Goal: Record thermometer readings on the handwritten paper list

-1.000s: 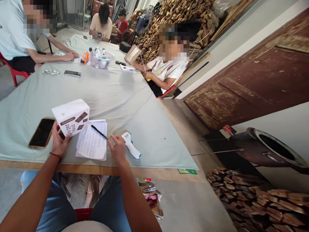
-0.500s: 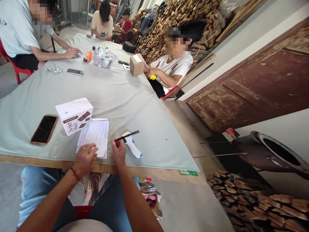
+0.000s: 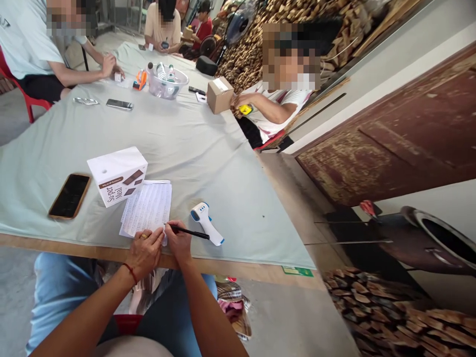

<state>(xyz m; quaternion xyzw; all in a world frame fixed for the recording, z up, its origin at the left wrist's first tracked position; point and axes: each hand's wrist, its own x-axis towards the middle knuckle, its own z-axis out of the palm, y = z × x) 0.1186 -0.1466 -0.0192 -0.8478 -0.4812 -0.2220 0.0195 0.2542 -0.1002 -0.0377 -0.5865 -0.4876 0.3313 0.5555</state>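
Handwritten sheets of paper (image 3: 148,206) lie near the table's front edge. My left hand (image 3: 146,252) rests on their lower part with its fingers stretched out flat. A black pen (image 3: 191,231) is gripped in my right hand (image 3: 179,244), its tip at the right edge of the paper and its back end pointing right. Just right of that hand lies a white and blue infrared thermometer (image 3: 207,223), partly crossed by the pen. Behind the papers stands a white box (image 3: 118,173) with brown print. A phone (image 3: 70,196) in an orange-brown case lies to the left.
The table (image 3: 238,198) has a pale green cloth. Farther back are a plastic basket (image 3: 167,87) of bottles, a cardboard box (image 3: 220,94), an orange tape dispenser (image 3: 140,80) and another phone (image 3: 119,104). Several people sit around. Firewood (image 3: 394,312) lies at the right.
My right hand has turned the pen, bringing its tip down to the paper's right edge. My left hand has slid right across the sheets. The view has shifted slightly.
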